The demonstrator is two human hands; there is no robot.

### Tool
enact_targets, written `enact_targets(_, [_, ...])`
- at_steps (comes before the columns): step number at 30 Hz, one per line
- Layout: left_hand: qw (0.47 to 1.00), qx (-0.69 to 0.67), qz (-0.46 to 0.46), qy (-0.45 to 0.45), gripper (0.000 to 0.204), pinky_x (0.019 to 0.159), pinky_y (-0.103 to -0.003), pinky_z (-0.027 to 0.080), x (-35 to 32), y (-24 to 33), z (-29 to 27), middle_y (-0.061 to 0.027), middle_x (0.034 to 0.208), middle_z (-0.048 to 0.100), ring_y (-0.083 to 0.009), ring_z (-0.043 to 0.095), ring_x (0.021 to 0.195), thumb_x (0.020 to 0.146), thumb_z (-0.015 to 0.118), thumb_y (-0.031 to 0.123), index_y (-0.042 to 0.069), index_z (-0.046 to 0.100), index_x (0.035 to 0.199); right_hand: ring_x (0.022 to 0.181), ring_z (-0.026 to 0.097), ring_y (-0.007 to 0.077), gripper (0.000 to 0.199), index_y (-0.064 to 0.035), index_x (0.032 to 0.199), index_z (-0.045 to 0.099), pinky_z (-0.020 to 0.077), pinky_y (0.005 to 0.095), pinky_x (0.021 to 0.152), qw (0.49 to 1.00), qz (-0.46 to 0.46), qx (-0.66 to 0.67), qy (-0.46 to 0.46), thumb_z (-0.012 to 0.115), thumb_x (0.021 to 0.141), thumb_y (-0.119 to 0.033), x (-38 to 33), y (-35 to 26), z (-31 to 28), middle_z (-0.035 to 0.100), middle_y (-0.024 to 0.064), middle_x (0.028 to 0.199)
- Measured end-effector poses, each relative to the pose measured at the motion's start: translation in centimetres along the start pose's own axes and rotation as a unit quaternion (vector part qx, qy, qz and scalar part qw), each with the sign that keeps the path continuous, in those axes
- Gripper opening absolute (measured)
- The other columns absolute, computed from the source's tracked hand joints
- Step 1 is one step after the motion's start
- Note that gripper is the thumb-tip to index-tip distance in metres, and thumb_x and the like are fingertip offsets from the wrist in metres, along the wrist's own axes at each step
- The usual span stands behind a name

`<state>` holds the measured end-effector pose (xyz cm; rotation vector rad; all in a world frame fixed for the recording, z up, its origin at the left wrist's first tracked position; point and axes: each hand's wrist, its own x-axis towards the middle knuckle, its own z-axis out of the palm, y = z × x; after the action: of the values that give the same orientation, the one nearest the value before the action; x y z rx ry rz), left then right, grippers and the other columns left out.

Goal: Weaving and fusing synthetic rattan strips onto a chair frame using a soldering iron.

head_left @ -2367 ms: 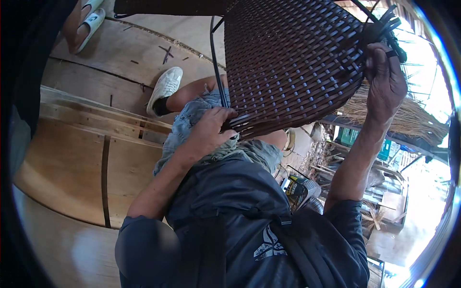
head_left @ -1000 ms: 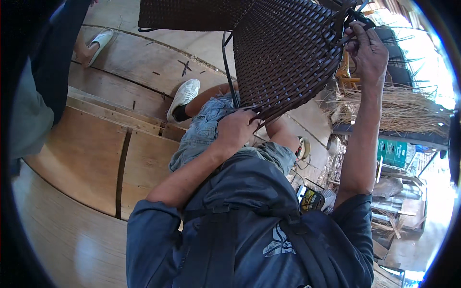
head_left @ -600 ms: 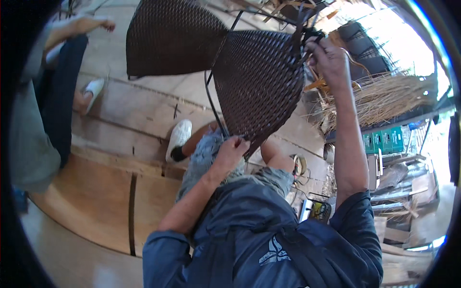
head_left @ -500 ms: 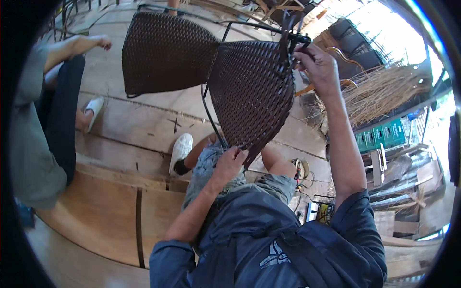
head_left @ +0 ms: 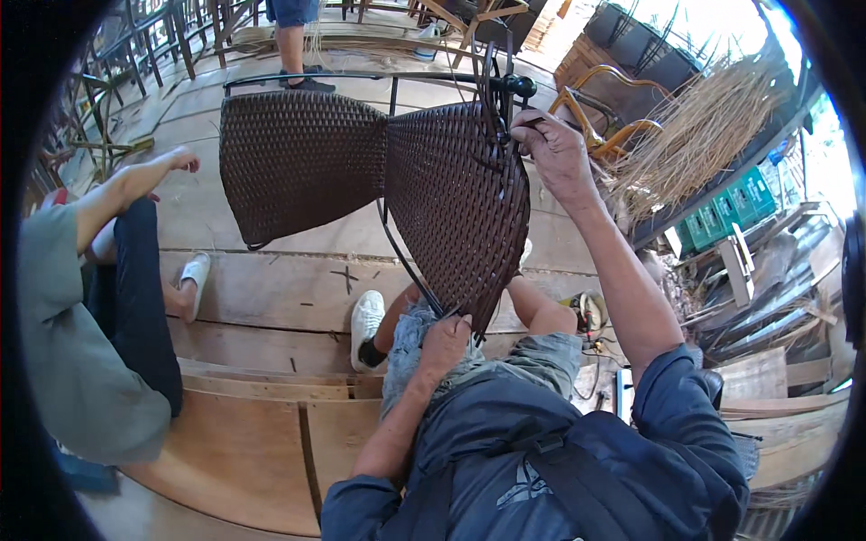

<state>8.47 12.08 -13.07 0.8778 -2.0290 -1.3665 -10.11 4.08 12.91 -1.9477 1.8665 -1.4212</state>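
Note:
A dark brown woven wicker chair (head_left: 388,185) on a black metal frame is held up in front of me, tilted, its seat and back panels meeting in a fold. My left hand (head_left: 444,341) grips the lower edge of the nearer woven panel above my lap. My right hand (head_left: 552,149) is raised at the panel's upper corner, fingers closed around loose dark weaving strands beside the frame tube. My knees in grey shorts and a white shoe (head_left: 365,317) show below the chair.
A seated person in a grey shirt and dark trousers (head_left: 99,307) is at my left on the wooden bench (head_left: 253,433). Another person's legs (head_left: 293,41) stand at the far end of the plank floor. Dry straw bundles (head_left: 695,135), green crates (head_left: 735,203) and chair frames crowd the right.
The view has pulled back and the chair has swung away from me, so both woven panels now show. My hands keep their holds on its lower edge and upper corner.

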Motion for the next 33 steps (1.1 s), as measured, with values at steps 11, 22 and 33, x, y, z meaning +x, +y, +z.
enact_targets(11, [0.992,-0.099,-0.072,-0.033,0.043,0.07,-0.051,0.046,0.3,-0.6,0.2,-0.0275,0.081,0.063,-0.0468,0.061,0.078,0.094,0.048,0.036,-0.003,0.065,0.082,0.075,0.055,0.0086,0.016,-0.004,0.101,0.066,0.0455,0.0244,0.068,0.996,0.003,-0.08,-0.024,0.065,0.086,-0.005,-0.2,-2.2,0.2,0.061,-0.0004,0.081])
enact_targets(22, [0.987,-0.12,-0.056,-0.087,0.045,0.072,-0.051,0.048,1.0,-0.7,-0.9,-0.0252,0.082,0.065,-0.0454,0.062,0.078,0.095,0.048,0.037,-0.001,0.066,0.079,0.09,0.059,0.0273,0.019,-0.004,0.096,0.066,0.0491,0.034,0.077,0.877,-0.164,-0.426,-0.15,0.072,0.077,-0.005,-1.5,-5.4,1.8,0.059,0.0113,0.097])
enact_targets(33, [0.991,-0.123,-0.033,-0.033,0.04,0.066,-0.051,0.05,0.7,-1.2,0.4,-0.0233,0.077,0.065,-0.044,0.063,0.072,0.094,0.051,0.034,0.002,0.066,0.076,0.08,0.052,0.0073,0.013,0.0014,0.099,0.061,0.044,0.0236,0.073,0.981,0.101,-0.162,0.027,0.064,0.088,-0.005,-1.6,-3.4,1.9,0.058,0.0015,0.09])
